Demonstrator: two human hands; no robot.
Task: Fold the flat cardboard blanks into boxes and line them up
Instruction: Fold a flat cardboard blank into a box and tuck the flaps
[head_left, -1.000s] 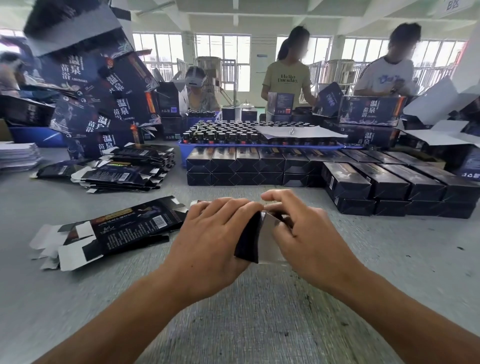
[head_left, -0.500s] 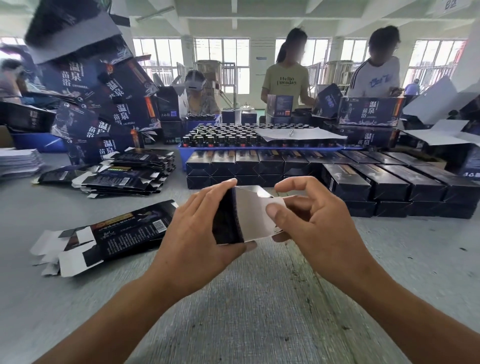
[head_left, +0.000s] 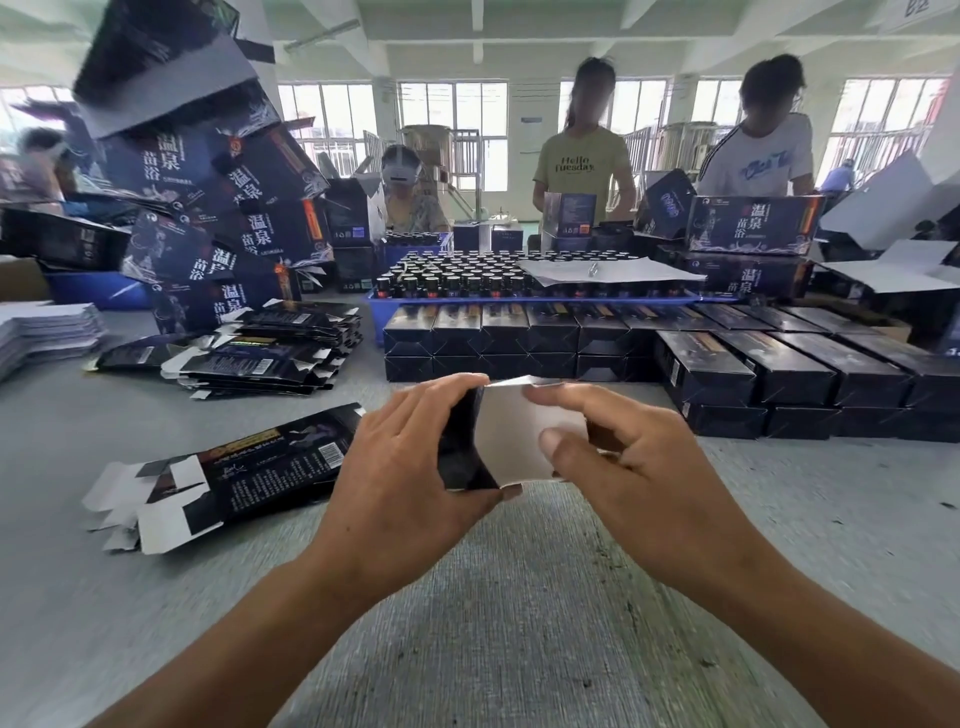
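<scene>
Table (head_left: 519, 623): we see a grey, cloth-like surface spreading under both forearms and carrying everything below.
Heap of big boxes (head_left: 208, 208): at far left, dark blue cartons with white lettering pile up at odd tilts.
Finished boxes (head_left: 597, 338): we count two layers of dark folded boxes lined up side by side across the middle of the table, the row turning towards us at the right.
Bottle tray (head_left: 519, 300): a blue tray behind that row holds many small dark bottles, with a white sheet lying over part of them.
Stack of blanks (head_left: 270, 348): flat dark blanks with white flaps lie heaped left of the finished row.
Single blank (head_left: 234, 467): one flat blank lies on the table just left of our left hand.
Box in hand (head_left: 514, 431): held above the table between both hands, open end facing us, its pale inner wall showing and a dark outer wall at left.
Left hand (head_left: 405, 467): we grip the box's dark left side, fingers over the top and thumb underneath.
Right hand (head_left: 623, 457): curled fingers and thumb pinch the box's right side at the pale face.
</scene>
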